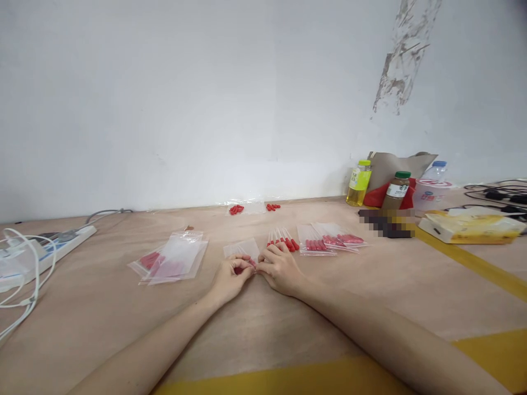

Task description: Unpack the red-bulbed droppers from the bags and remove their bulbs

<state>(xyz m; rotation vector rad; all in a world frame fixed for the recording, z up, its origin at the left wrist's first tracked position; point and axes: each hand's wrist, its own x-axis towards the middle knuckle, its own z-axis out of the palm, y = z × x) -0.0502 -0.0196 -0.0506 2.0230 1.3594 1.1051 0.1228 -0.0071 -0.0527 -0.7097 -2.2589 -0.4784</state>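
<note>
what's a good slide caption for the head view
Left hand and right hand at a clear bag, red-tipped sticks beside them.

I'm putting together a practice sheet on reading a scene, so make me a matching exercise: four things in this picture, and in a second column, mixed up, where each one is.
Things
1. small clear bag
2. loose red-tipped pieces with pale stems
3. power strip
4. yellow-and-white packet

Places
A. at the left edge of the picture
B. just beyond the right hand
C. toward the right edge of the picture
D. at the fingertips of the left hand

Pairs: 1-D, 2-B, 3-A, 4-C
</note>
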